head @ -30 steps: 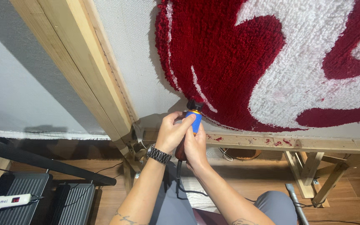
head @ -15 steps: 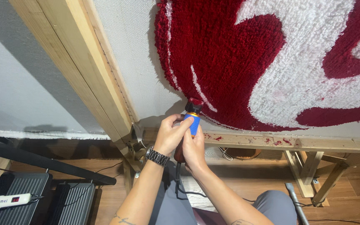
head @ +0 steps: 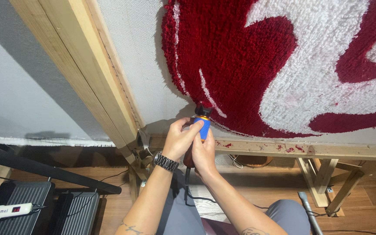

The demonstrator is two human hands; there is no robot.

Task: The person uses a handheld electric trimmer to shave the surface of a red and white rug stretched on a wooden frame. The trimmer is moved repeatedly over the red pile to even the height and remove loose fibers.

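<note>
Both hands, left (head: 180, 140) and right (head: 204, 153), clench the blue-collared tool (head: 201, 126), its tip pressed into the red pile at the rug's (head: 257, 56) lower edge, just above the wooden frame (head: 283, 149). It looks light and rigid (best gripped round the barrel, clear of the cord). Since the earlier frames nothing has visibly shifted.

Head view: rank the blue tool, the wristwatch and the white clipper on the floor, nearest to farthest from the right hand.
1. blue tool: held in the right hand, at the rug's lower edge.
2. wristwatch: on the left wrist, just left of it.
3. white clipper: far lower left, on a grey case.
</note>
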